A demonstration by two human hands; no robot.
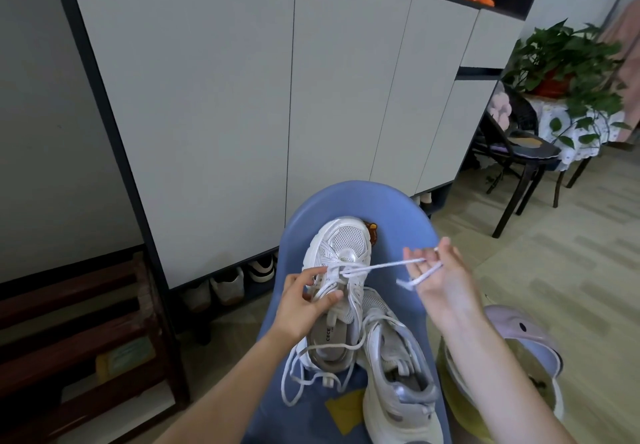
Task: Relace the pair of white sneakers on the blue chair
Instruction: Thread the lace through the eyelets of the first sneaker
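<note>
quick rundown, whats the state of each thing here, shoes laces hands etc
upper sneaker: on the blue chair, partly laced, toe pointing away
lace: pulled taut from the lower eyelets toward the right hand
right hand: raised, lace wrapped round its fingers
left hand: grips the upper sneaker's side, steadying it
lower sneaker: lying beside it on the chair, lace loose
cabinet doors: closed

Two sneakers (353,308) lie on the chair (408,222), before a cabinet (242,97).
</note>
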